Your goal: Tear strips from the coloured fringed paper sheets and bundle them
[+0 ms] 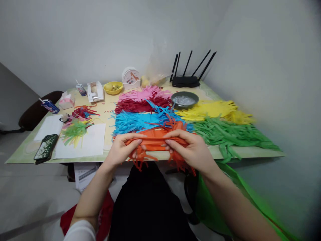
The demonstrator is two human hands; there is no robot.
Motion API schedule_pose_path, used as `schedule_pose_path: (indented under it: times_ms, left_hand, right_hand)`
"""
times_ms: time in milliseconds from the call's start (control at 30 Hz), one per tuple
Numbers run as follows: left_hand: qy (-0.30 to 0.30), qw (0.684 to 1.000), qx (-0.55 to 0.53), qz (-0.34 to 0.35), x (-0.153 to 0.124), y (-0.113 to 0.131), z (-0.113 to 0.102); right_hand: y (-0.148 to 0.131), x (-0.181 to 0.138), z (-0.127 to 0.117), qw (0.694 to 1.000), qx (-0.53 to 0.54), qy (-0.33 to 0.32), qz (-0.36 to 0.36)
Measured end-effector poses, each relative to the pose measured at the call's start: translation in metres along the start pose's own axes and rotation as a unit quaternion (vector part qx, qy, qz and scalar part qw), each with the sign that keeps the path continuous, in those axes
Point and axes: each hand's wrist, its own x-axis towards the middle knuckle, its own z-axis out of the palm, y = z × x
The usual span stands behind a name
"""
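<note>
Both of my hands pinch an orange fringed tissue-paper strip [153, 143] at the table's front edge. My left hand [123, 147] grips it on the left with thumb and fingers, and my right hand [189, 147] does the same on the right. Between them the middle of the strip runs level, while its cut fringes hang down at both ends. More orange fringed paper [160, 133] lies just behind. Beyond it are piles of blue fringed paper [132, 122], dark red fringed paper [132, 105] and pink fringed paper [142, 94].
Yellow fringed paper [210, 110] and green fringed paper [220, 132] cover the right side. A grey bowl [184, 100] stands before a black router [185, 81]. On the left are a phone [46, 147], white paper [92, 140], a multicoloured tassel bunch [76, 129] and a yellow fruit bowl [113, 88].
</note>
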Motion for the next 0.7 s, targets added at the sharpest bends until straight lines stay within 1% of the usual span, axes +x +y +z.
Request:
schedule_pose_path:
  times_ms: [67,133,267,333,433,533,600,700]
  left_hand:
    - [-0.009,0.998,-0.057,0.002,-0.001,-0.003,-0.001]
    - [-0.02,0.995,-0.095,0.022,-0.001,-0.005,-0.001]
    - [-0.035,0.988,-0.134,0.063,0.001,-0.004,-0.002]
    - [-0.047,0.988,-0.127,0.077,0.0,-0.003,-0.002]
    - [-0.046,0.992,-0.066,0.101,-0.003,-0.002,-0.003]
    - [-0.003,0.993,0.033,0.11,-0.007,0.001,-0.001]
    - [0.029,0.987,0.112,0.115,-0.008,0.004,0.0]
    - [0.045,0.964,0.224,0.138,-0.01,0.008,0.002]
  right_hand:
    - [0.003,0.0,0.002,0.997,0.073,0.004,0.018]
    - [0.004,0.0,0.004,0.993,0.115,0.011,0.02]
    - [0.006,0.002,0.006,0.988,0.15,0.024,0.015]
    - [0.006,0.002,0.006,0.989,0.146,0.024,0.0]
    - [0.005,0.0,0.006,0.992,0.128,0.013,-0.017]
    - [0.003,-0.001,0.005,0.997,0.071,0.029,-0.013]
    - [0.002,-0.002,0.004,0.999,0.005,0.042,-0.023]
    - [0.001,-0.003,0.003,0.994,-0.091,0.049,-0.047]
